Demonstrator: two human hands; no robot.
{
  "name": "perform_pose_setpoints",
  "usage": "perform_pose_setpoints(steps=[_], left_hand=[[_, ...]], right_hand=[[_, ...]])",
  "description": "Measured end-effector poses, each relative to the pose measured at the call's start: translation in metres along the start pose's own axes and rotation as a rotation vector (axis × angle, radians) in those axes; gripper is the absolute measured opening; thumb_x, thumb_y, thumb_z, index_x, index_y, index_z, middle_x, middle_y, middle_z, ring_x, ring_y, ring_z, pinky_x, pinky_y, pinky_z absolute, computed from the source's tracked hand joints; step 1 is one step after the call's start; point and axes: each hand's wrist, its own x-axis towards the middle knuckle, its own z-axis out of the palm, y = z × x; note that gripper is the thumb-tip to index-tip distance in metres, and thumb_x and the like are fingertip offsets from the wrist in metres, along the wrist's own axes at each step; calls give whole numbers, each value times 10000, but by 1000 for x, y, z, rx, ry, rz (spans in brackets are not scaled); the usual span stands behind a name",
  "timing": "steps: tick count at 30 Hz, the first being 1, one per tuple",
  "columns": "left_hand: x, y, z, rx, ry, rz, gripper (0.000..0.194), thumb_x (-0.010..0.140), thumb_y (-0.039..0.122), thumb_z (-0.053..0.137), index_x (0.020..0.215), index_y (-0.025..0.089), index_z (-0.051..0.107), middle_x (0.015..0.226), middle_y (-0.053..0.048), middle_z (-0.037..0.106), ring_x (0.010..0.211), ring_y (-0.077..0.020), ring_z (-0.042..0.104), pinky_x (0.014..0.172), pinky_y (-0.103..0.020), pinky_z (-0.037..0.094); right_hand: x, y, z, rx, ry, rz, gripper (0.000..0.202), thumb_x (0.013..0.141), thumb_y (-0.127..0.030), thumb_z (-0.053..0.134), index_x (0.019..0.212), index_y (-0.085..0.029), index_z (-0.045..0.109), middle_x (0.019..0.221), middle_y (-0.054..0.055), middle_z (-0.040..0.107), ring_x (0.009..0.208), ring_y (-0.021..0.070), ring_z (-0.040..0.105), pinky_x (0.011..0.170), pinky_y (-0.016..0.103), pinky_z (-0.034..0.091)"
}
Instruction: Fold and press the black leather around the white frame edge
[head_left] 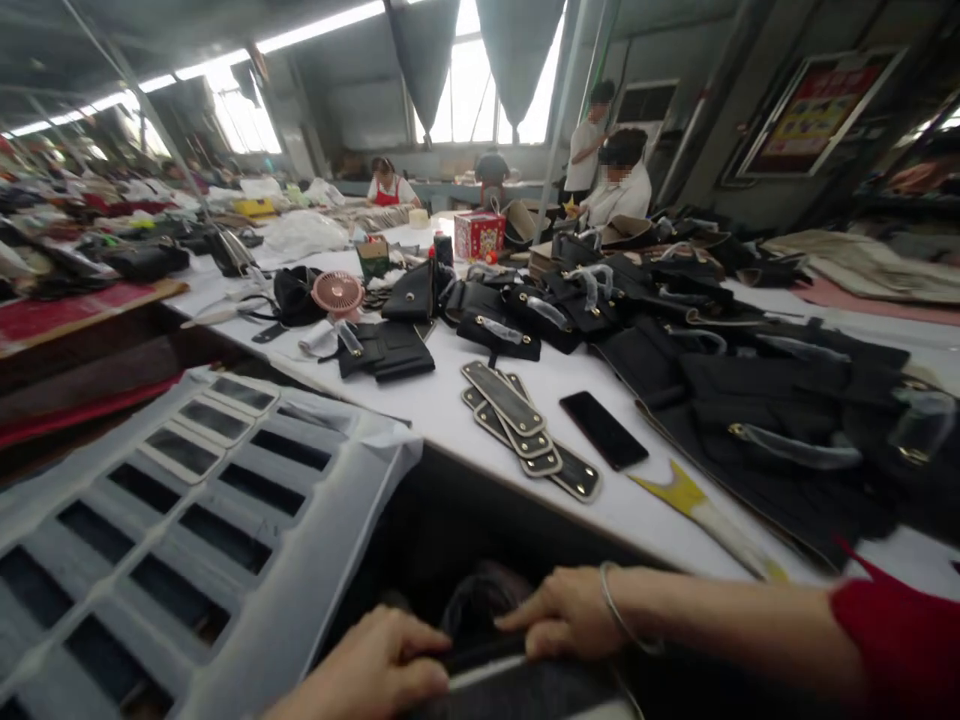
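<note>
Stretching from the near edge to the far end, a long white table (450, 400) is seen carrying nearly everything in view. A broad heap of black bag parts (750, 390) is spread along its right side, reaching from the near right corner back toward the middle. To the left, off the table's near left edge, a grey slotted crate (150, 560) lined with pale sheeting is stood. Folded black pieces (386, 350) are laid near the left edge, with a small pink fan (337, 293) just behind them. A fanned stack of dark strips (525, 425) with light borders is set close to the near edge, and a black phone (604, 430) is lain just to their right, apart from them. A yellow-tipped tool (701, 510) is rested at the near edge, right of the phone. A red printed box (480, 235) is placed toward the far end, where seated and standing people are seen at work. Below the near edge, in shadow, a dark bag piece (480, 655) is held by both hands. The left hand (375, 670) is curled narrowly, fingers closed down on the piece's near rim. The right hand (566, 612), with a thin bangle (615, 610) worn at the wrist and a red sleeve (900, 640) behind, is pressed onto the same piece, fingers bent over its upper edge.
</note>
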Motion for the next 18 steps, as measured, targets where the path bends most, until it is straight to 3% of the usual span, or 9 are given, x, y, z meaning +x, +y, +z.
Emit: perform_pose_setpoints(steps=[2, 6, 9, 12, 15, 18], left_hand=[[-2, 7, 10, -2, -21, 60, 254, 775, 342, 614, 969, 305, 775, 910, 55, 771, 872, -216, 671, 732, -247, 483], [4, 23, 16, 26, 2, 96, 354, 776, 353, 613, 1097, 273, 739, 992, 21, 772, 900, -218, 679, 786, -252, 498], [2, 34, 22, 62, 89, 108, 414, 794, 387, 625, 1176, 244, 699, 1221, -35, 700, 1104, -245, 628, 985, -309, 449], [-13, 45, 37, 89, 273, 154, 402, 836, 401, 599, 1192, 231, 679, 1411, -77, 553, 1289, -252, 502, 1119, -362, 348], [-27, 56, 63, 106, 388, 243, 224, 850, 361, 588, 1014, 261, 704, 1377, -66, 561, 1303, -264, 484, 1106, -422, 388], [-27, 65, 93, 138, 408, 317, 101, 832, 297, 605, 892, 259, 677, 1401, -66, 541, 1363, -296, 413, 1141, -517, 338]], right_hand=[[1, -6, 5, -53, -64, 53, 385, 887, -514, 556, 1255, -419, 615, 1163, 31, 720, 1096, 340, 654, 894, 467, 509], [15, -11, 12, 29, 33, 84, 378, 772, -550, 667, 1103, -378, 726, 1059, 35, 755, 1054, 370, 663, 885, 471, 493], [21, 2, 15, 172, 192, 97, 334, 668, -583, 749, 842, -303, 802, 800, 16, 764, 873, 300, 700, 838, 388, 505], [17, 34, 24, 403, 473, 133, 600, 801, -730, 517, 944, -204, 769, 932, 60, 751, 910, 249, 679, 860, 350, 506], [3, 73, 58, 635, 744, 247, 867, 889, -769, 139, 1188, -122, 632, 1178, 167, 666, 1003, 235, 660, 871, 378, 521], [-5, 90, 120, 793, 805, 347, 948, 875, -759, -13, 1111, -92, 618, 994, 206, 698, 819, 253, 710, 717, 415, 569]])
